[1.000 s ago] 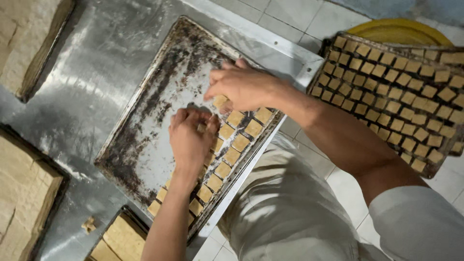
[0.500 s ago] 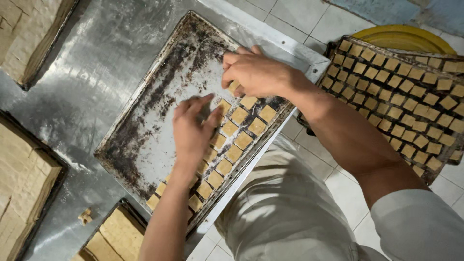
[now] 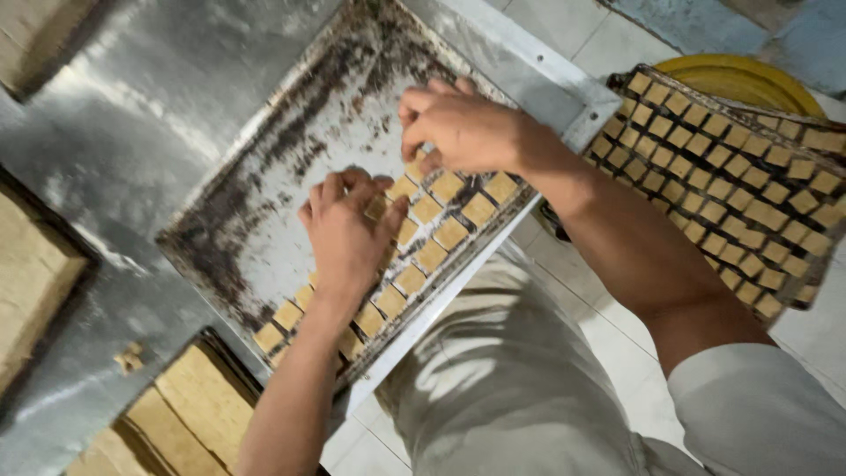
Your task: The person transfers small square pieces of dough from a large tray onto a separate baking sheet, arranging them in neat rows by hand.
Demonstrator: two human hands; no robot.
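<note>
On the dark, stained metal baking tray (image 3: pixel 264 220), small tan square dough pieces (image 3: pixel 445 231) sit in rows along its near edge. The left hand (image 3: pixel 348 231) lies flat on them, grip loose. The right hand (image 3: pixel 467 128) pinches one piece narrowly. They look light, soft and crumbly, best taken by their sides. The tray's far half offers bare room.

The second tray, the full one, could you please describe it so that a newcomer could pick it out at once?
Start at the steel table where the left hand and right hand lay tan squares on a dark, stained baking tray. Look past that table's edge, over the tiled floor, to the full tray resting on a yellow tub. Unlike the half-bare tray, it is covered edge to edge in squares.
</note>
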